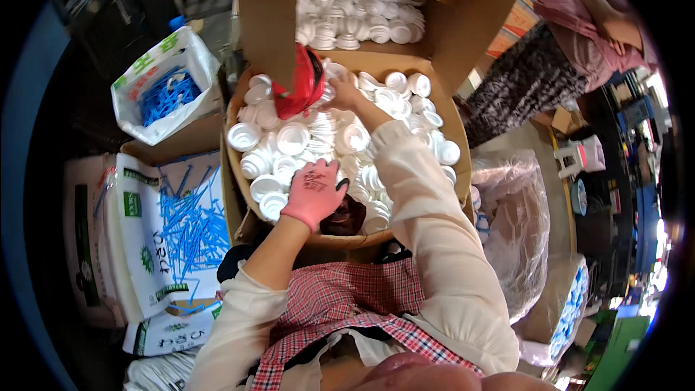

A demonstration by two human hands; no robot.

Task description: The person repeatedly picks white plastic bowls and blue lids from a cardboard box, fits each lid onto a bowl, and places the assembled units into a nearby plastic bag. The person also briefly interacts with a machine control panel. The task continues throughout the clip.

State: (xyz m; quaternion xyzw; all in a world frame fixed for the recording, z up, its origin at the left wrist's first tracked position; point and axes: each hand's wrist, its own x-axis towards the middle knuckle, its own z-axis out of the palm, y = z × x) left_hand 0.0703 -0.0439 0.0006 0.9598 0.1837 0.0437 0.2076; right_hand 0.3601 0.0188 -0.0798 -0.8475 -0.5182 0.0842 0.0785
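A large cardboard box (463, 119) in front of me is filled with round white plastic lids (292, 138), some loose and some nested in stacks. My left hand (315, 190), in a pink glove with dark print, lies over the lids near the box's front side, thumb apart from the fingers. Deeper in the box, my bare right hand (343, 91) reaches among the lids with bent fingers, seemingly around a white lid; its fingertips are partly hidden. Just left of it is a red and black bag-like piece (302, 85). A dark reddish-brown object (346, 216) shows below my gloved hand.
A white bag (163, 130) of blue plastic pieces stands at far left, above an opened carton (141, 246) with blue sticks (190, 228). More lids (355, 18) lie in a box behind. Clear plastic wrap (517, 239) is at right; a person (572, 43) stands beyond.
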